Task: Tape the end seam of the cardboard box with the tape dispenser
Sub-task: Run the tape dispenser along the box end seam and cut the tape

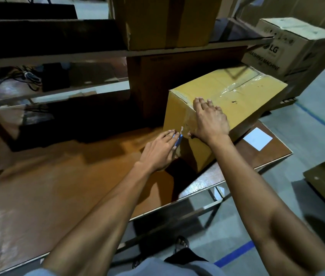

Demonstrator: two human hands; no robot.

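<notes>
Pressing cardboard box (237,100) | right hand (210,120) flat | long axis running right-rearward

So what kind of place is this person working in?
Probably a warehouse or packing area. A yellow cardboard box sits on a worktable, an LG washing machine carton stands on the floor behind it, and blue line markings run across the concrete floor.
</notes>
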